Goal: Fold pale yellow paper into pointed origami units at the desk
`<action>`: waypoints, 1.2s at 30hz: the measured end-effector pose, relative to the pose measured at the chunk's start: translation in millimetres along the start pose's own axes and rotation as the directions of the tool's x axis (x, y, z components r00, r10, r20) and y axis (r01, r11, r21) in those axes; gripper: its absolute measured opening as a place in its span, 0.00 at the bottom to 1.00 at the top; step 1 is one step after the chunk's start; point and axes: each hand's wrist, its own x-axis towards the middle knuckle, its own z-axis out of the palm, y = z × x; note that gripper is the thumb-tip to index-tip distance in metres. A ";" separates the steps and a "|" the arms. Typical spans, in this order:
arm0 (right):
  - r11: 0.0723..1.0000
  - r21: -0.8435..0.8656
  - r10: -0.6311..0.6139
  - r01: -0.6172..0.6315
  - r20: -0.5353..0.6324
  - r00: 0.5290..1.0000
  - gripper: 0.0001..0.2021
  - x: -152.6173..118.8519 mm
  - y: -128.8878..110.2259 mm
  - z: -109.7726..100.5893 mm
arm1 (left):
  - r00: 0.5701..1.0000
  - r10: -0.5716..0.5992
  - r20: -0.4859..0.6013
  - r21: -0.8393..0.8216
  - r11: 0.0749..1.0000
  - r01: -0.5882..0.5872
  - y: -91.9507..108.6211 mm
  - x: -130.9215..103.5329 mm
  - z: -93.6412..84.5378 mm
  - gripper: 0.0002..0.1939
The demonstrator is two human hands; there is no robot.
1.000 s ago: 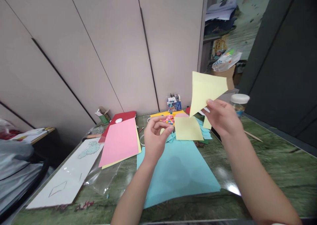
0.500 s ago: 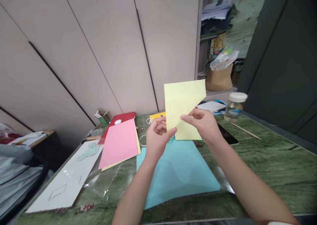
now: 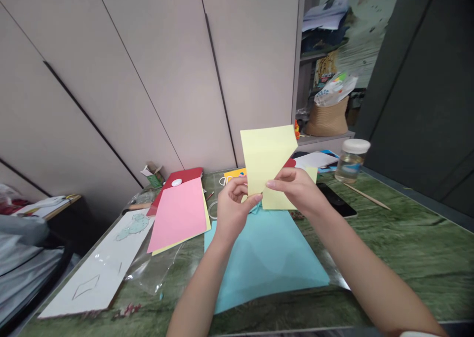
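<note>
Both hands up over desk (image 3: 403, 258), wrists bent inward. R hand (image 3: 296, 186) has grip pinched on yellow paper (image 3: 264, 154), thumb on near face, by lower slanted edge. L hand (image 3: 233, 206) grip also closed on it, thumb tip at bottom corner. Paper stands approx. upright btwn hands, one upper corner cut off at a slant.

Behind R hand: 2nd yellow sheet (image 3: 276, 202), partly hidden. Below hands, blue sheet (image 3: 270, 263) flat on desk. To L: pink sheet (image 3: 179, 213) over another yellow one, w/ clear plastic (image 3: 151, 270) & white drawing sheet (image 3: 96, 263) beyond. To R: dark phone (image 3: 336, 200), wooden stick (image 3: 368, 196), jar w/ white lid (image 3: 351, 161).
</note>
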 end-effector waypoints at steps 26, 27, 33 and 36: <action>0.961 0.268 -0.041 0.065 -0.096 0.995 0.04 3.6 -25.9 -41.8 | 1.000 -0.019 -0.005 -0.012 1.000 0.019 -0.9 0.7 -0.9 0.15; 0.957 0.285 -0.029 0.054 -0.092 0.995 0.05 3.3 -25.7 -42.6 | 1.000 -0.023 0.004 -0.019 1.000 0.023 -0.6 0.6 -1.1 0.15; 0.934 0.356 -0.002 0.031 -0.079 0.997 0.06 1.7 -27.2 -44.6 | 0.992 -0.077 0.100 -0.067 0.994 0.084 3.6 1.1 -4.0 0.14; 0.944 0.326 -0.012 0.043 -0.095 0.995 0.08 1.2 -29.2 -43.8 | 0.983 -0.089 0.162 -0.064 0.993 0.100 5.7 2.3 -6.5 0.13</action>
